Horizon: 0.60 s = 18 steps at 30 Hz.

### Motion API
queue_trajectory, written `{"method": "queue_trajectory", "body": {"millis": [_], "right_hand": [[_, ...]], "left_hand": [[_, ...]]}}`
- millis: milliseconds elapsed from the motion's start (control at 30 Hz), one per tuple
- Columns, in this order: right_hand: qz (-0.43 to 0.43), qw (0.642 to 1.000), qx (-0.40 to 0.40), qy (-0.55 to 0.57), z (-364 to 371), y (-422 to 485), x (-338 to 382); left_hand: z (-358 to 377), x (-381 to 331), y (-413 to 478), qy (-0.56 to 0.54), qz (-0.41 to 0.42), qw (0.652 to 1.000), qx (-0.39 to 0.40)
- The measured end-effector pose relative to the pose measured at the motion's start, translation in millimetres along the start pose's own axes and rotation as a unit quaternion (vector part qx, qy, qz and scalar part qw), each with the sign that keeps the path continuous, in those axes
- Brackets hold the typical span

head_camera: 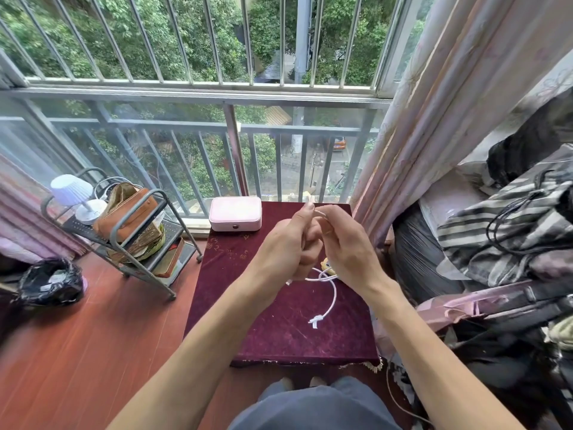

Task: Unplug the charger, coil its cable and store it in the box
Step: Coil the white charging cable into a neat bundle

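Centrally, both hands meet above the maroon-covered bench (279,336): the left hand (286,246) and right hand (344,246) each pinch the white cable (333,294) at a raised loop. Its slack hangs toward 6 o'clock, ending in a small knot on the cloth. At 11 o'clock sits the closed pink box (235,214).

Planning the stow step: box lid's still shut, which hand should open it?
Probably left. The left hand is nearer the closed pink box, far-left on the table. The right hand can keep the white cable.
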State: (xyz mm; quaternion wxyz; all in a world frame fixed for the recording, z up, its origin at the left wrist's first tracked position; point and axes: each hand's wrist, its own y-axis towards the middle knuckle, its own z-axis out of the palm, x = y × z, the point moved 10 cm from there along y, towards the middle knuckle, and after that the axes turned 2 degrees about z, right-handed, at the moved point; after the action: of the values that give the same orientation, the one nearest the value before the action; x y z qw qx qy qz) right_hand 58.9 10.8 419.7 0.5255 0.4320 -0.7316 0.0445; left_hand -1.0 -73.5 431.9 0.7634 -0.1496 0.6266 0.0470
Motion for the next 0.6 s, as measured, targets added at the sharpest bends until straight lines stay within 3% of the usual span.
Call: {"method": "queue_trajectory", "body": {"millis": [100,167,400,600], "right_hand": [[0.035,0.992,0.04,-0.111,19.2,-5.7,-6.1],[0.08,0.988,0.036,-0.129,28.2,-11.6,-10.5],[0.101,0.961,0.155,-0.204,72.5,-39.9,-40.7],[0.091,0.964,0.18,-0.176,72.9,-57.9,-38.8]], "left_hand": [[20.5,-9.7,-1.3,-0.088,0.036,0.993,0.073],[27.2,-15.3,2.4,-0.15,0.05,0.984,0.086],[11.7,-26.6,24.5,-0.252,0.042,0.966,0.051],[-6.0,-27.5,32.2,-0.259,0.069,0.964,0.001]]}}
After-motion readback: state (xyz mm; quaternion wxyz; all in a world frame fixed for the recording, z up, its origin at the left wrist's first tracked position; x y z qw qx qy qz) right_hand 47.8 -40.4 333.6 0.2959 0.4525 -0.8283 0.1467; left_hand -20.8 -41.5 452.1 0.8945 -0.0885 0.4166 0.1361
